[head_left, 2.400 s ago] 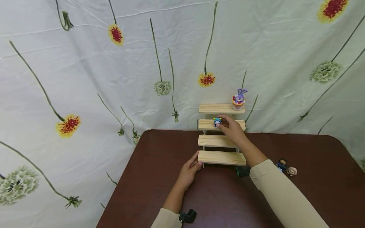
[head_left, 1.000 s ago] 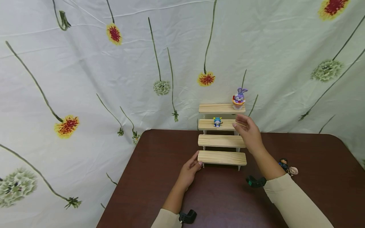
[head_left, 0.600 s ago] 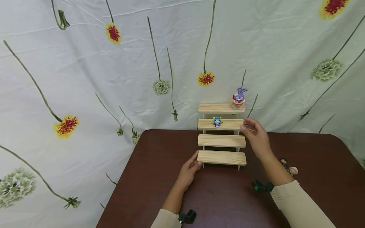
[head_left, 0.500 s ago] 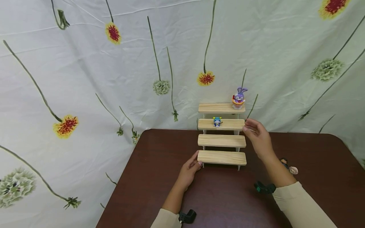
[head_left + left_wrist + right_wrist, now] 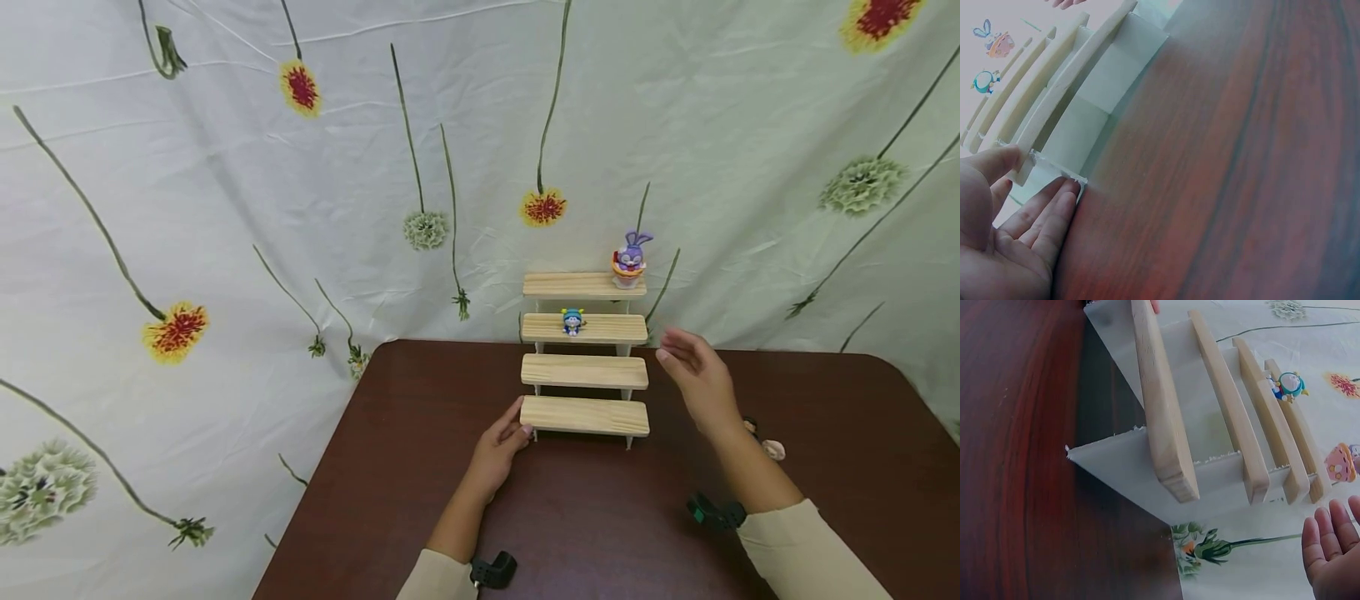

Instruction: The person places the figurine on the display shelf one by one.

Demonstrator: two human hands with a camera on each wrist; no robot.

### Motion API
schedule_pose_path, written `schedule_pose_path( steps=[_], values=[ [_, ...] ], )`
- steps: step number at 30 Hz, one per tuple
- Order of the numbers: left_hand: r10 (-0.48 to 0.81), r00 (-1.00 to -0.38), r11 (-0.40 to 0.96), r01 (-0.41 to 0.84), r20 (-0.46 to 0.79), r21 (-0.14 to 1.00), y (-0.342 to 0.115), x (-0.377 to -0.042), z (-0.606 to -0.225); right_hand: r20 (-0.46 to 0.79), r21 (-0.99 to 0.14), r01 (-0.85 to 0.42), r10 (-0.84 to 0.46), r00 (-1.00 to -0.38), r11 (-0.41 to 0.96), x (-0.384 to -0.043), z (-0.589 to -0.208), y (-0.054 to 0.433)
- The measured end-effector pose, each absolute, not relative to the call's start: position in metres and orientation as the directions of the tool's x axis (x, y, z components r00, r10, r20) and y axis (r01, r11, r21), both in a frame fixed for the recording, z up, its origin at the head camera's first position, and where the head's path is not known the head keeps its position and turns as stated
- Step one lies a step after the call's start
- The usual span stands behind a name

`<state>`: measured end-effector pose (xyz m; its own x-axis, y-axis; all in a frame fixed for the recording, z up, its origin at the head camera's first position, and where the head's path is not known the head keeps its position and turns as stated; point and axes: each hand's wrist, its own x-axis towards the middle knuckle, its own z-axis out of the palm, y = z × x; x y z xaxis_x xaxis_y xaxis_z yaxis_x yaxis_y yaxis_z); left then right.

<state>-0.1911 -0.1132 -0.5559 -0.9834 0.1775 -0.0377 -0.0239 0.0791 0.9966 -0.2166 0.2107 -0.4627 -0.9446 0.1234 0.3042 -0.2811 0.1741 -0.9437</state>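
Observation:
A stepped wooden display stand (image 5: 584,371) with pale boards on white side panels stands near the back of the table. My left hand (image 5: 495,454) holds the left front corner of its lowest board, thumb and fingers around the corner in the left wrist view. My right hand (image 5: 701,375) is in the air to the right of the stand, fingers loosely bent, holding nothing. A small blue figurine (image 5: 572,322) with a teal hat and yellow horns sits on the second board from the top. At the right end of the top board stands a purple rabbit figurine (image 5: 627,262) in a cup.
More small figurines, one pale (image 5: 773,450) and one dark-haired (image 5: 750,426), lie on the dark brown table (image 5: 600,517) at right, partly behind the right forearm. A white cloth (image 5: 337,192) printed with flowers hangs behind the table.
My right hand has let go of the blue figurine on the second board and drawn away to the right, off the stand. My left hand stays at the corner.

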Motion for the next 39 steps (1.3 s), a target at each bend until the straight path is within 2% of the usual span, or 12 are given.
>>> schedule_pose_path(
  steps=[18,25,32,39],
  values=[
    [0.182,-0.983,0.079,-0.015,-0.029,0.997,-0.114,-0.189,-0.555,0.232,-0.951,-0.189,0.162,-0.959,0.245,-0.191,-0.470,0.238],
    [0.189,-0.982,0.081,-0.006,-0.021,0.997,-0.114,-0.190,-0.556,0.233,-0.955,-0.195,0.158,-0.960,0.223,-0.185,-0.483,0.254],
    [0.209,-0.976,0.078,0.075,0.057,0.994,-0.116,-0.191,-0.560,0.223,-0.939,-0.172,0.147,-0.964,0.296,-0.174,-0.492,0.267],
    [0.191,-0.981,0.070,-0.005,-0.019,0.998,-0.114,-0.189,-0.552,0.182,-0.916,-0.119,0.134,-0.974,0.382,-0.160,-0.496,0.273]
  ],
)
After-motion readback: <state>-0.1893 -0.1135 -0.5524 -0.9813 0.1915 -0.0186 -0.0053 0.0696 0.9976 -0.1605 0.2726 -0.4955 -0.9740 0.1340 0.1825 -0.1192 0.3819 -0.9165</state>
